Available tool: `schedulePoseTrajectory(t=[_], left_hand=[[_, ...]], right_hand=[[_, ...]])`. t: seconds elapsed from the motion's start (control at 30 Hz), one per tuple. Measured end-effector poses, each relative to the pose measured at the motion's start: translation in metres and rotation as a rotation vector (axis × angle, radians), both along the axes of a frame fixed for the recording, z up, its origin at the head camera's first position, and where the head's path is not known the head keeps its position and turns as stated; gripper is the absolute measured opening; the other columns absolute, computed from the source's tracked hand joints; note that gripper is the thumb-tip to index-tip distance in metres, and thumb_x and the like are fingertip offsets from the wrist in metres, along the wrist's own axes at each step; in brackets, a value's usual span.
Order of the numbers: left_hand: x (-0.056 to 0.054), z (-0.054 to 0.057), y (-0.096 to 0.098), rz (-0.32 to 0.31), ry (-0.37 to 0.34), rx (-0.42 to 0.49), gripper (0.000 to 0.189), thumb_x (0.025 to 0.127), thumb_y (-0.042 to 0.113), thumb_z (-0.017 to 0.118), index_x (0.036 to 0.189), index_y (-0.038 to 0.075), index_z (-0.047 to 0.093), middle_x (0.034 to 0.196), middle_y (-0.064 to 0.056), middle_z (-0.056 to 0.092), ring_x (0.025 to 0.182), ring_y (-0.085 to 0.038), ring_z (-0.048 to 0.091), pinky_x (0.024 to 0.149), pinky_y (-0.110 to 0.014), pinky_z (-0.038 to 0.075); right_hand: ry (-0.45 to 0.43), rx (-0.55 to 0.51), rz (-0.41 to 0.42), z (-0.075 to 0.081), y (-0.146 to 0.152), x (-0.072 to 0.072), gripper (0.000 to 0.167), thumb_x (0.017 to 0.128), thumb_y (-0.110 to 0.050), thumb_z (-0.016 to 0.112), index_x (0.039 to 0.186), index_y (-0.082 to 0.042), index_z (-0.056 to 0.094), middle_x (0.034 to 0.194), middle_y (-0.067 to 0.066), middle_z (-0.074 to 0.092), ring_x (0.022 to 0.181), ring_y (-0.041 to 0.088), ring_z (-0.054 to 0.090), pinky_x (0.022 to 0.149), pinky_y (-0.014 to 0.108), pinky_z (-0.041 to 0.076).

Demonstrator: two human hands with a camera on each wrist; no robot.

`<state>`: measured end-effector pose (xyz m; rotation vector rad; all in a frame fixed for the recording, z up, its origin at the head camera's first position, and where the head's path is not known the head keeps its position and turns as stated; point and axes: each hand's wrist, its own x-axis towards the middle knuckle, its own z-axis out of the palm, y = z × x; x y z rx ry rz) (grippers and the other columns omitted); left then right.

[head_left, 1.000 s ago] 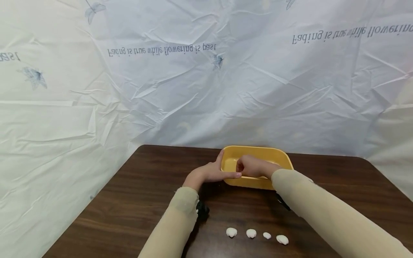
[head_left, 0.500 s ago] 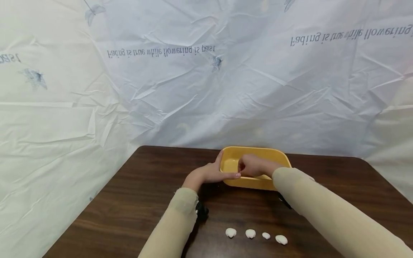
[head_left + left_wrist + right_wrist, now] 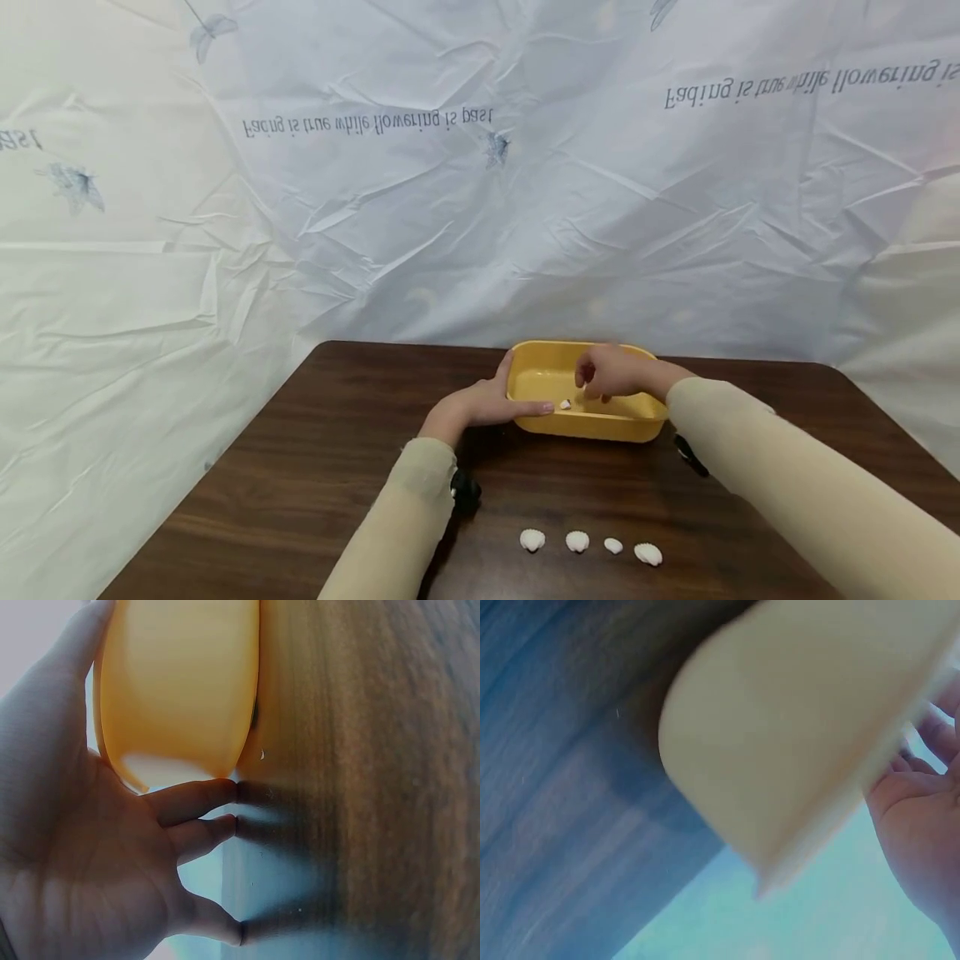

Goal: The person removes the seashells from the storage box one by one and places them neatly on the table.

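A yellow plastic basin [image 3: 588, 427] stands near the table's back edge. At its left end my left hand [image 3: 483, 403] grips it, thumb along the front rim; in the left wrist view, fingertips [image 3: 225, 789] come down to the tabletop beside the basin. My right hand [image 3: 611, 371] is over the basin, fingers curled downward; the basin wall partly hides them in the right wrist view. I cannot tell whether they pinch anything. A small whitish piece [image 3: 566, 404] with a dark spot lies inside, near the left thumb.
Several white seashells lie in a row on the dark wood table [image 3: 337, 500] in front of the basin, from a ribbed shell [image 3: 532, 540] at the left to another shell [image 3: 648, 554] at the right. A printed white sheet [image 3: 405, 208] hangs behind the table.
My right hand has risen from inside the basin and shifted right, bringing the small whitish piece into sight. My left hand stays at the basin's left end.
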<state>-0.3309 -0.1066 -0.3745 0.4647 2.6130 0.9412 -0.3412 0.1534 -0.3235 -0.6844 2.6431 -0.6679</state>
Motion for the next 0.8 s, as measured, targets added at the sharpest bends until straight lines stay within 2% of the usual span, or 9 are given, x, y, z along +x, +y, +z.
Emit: schedulePoseTrajectory(t=[0.1, 0.23, 0.33, 0.4, 0.5, 0.6, 0.7, 0.8], left_hand=[[0.001, 0.001, 0.002, 0.002, 0.002, 0.002, 0.132, 0.083, 0.082, 0.069, 0.171, 0.032, -0.014, 0.132, -0.02, 0.064, 0.118, -0.03, 0.061, 0.11, -0.048, 0.047], [0.002, 0.002, 0.003, -0.004, -0.006, 0.009, 0.131, 0.083, 0.081, 0.07, 0.171, 0.034, -0.015, 0.125, -0.017, 0.066, 0.115, -0.029, 0.061, 0.108, -0.048, 0.046], [0.001, 0.002, 0.003, -0.01, -0.004, 0.006, 0.131, 0.083, 0.08, 0.07, 0.17, 0.034, -0.016, 0.121, -0.015, 0.067, 0.113, -0.029, 0.062, 0.107, -0.047, 0.047], [0.0, 0.002, 0.003, -0.012, 0.002, -0.004, 0.132, 0.083, 0.081, 0.069, 0.17, 0.033, -0.017, 0.124, -0.016, 0.067, 0.115, -0.028, 0.062, 0.108, -0.048, 0.047], [-0.001, 0.002, 0.001, -0.008, -0.001, -0.012, 0.133, 0.082, 0.084, 0.068, 0.17, 0.033, -0.017, 0.133, -0.019, 0.065, 0.12, -0.029, 0.061, 0.112, -0.049, 0.046], [-0.001, -0.002, 0.0, -0.011, -0.021, 0.008, 0.133, 0.083, 0.083, 0.068, 0.17, 0.032, -0.018, 0.13, -0.017, 0.065, 0.118, -0.029, 0.061, 0.11, -0.049, 0.045], [-0.002, -0.002, 0.0, -0.01, -0.021, 0.019, 0.133, 0.083, 0.082, 0.069, 0.171, 0.031, -0.017, 0.123, -0.014, 0.066, 0.115, -0.028, 0.06, 0.108, -0.048, 0.045], [-0.001, 0.0, 0.002, -0.005, -0.012, 0.012, 0.133, 0.083, 0.082, 0.07, 0.171, 0.031, -0.015, 0.123, -0.015, 0.065, 0.115, -0.028, 0.06, 0.109, -0.049, 0.045]], right_hand=[[0.032, -0.037, -0.01, 0.015, 0.016, 0.007, 0.016, 0.093, -0.002, 0.072, 0.108, 0.005, 0.073, 0.109, 0.02, 0.073, 0.09, 0.024, 0.073, 0.082, 0.046, 0.063], [0.06, -0.097, -0.007, 0.032, 0.04, 0.019, 0.02, 0.092, -0.003, 0.076, 0.11, 0.007, 0.075, 0.112, 0.022, 0.078, 0.099, 0.024, 0.075, 0.085, 0.043, 0.062], [0.088, -0.111, -0.014, 0.04, 0.06, 0.029, 0.023, 0.093, -0.005, 0.078, 0.112, 0.008, 0.077, 0.111, 0.021, 0.079, 0.101, 0.023, 0.075, 0.085, 0.039, 0.061], [0.099, -0.103, -0.025, 0.042, 0.07, 0.035, 0.024, 0.093, -0.007, 0.078, 0.114, 0.006, 0.077, 0.112, 0.02, 0.079, 0.102, 0.023, 0.075, 0.084, 0.039, 0.061], [0.117, -0.081, -0.048, 0.038, 0.08, 0.037, 0.027, 0.093, -0.01, 0.078, 0.117, 0.003, 0.078, 0.115, 0.018, 0.079, 0.104, 0.024, 0.075, 0.083, 0.04, 0.061], [0.099, -0.051, -0.044, 0.028, 0.079, 0.033, 0.029, 0.096, -0.013, 0.077, 0.122, 0.0, 0.077, 0.122, 0.017, 0.077, 0.108, 0.026, 0.074, 0.084, 0.041, 0.061], [0.034, -0.044, -0.028, 0.016, 0.068, 0.024, 0.033, 0.1, -0.015, 0.074, 0.129, 0.0, 0.073, 0.129, 0.021, 0.072, 0.109, 0.026, 0.073, 0.086, 0.043, 0.062], [-0.039, -0.051, -0.012, 0.004, 0.05, 0.016, 0.036, 0.1, -0.012, 0.073, 0.133, 0.002, 0.07, 0.134, 0.026, 0.067, 0.104, 0.023, 0.073, 0.085, 0.042, 0.062]])
